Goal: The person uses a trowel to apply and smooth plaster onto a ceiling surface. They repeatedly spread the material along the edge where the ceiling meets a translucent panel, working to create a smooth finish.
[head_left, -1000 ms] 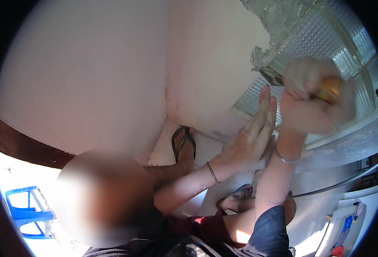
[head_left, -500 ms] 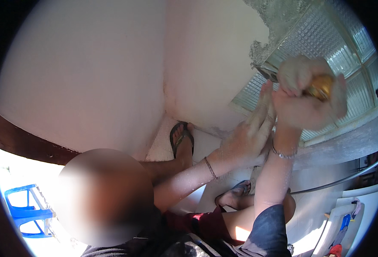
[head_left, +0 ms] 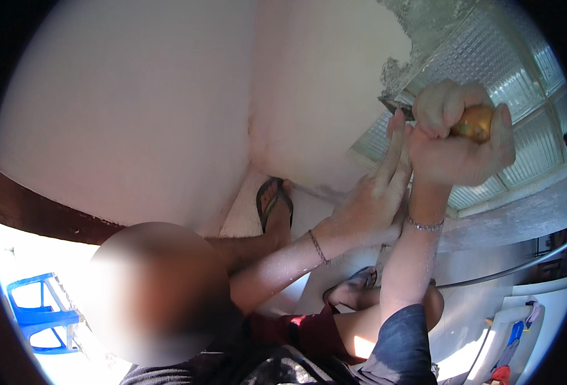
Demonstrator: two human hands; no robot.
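Observation:
Gripped in my right hand (head_left: pixel 447 157) is a hand tool with a rounded amber handle (head_left: pixel 474 124). Its dark metal blade (head_left: pixel 394 107) sticks out on the left side of the fist, by the border between the wall and the ribbed glass. Whether the blade touches the wall, I cannot tell, nor its exact kind. My left hand (head_left: pixel 373 199) has its fingers stretched up beside the right wrist, the fingertips close to the blade. A pale dust coats both hands. Bracelets circle both wrists.
Rough, chipped plaster (head_left: pixel 418 38) borders the ribbed glass blocks (head_left: pixel 489 61) at upper right. Smooth pale walls (head_left: pixel 136 115) meet in a corner ahead. Two sandaled feet (head_left: pixel 275 205) stand below. A blue plastic stool (head_left: pixel 42 317) is at lower left, and a grey hose (head_left: pixel 508 269) runs at right.
My right hand, blurred before, is now steadier, with the handle slightly lower and to the left. The blade shifts a little left against the surroundings. My left hand stays stretched beside it.

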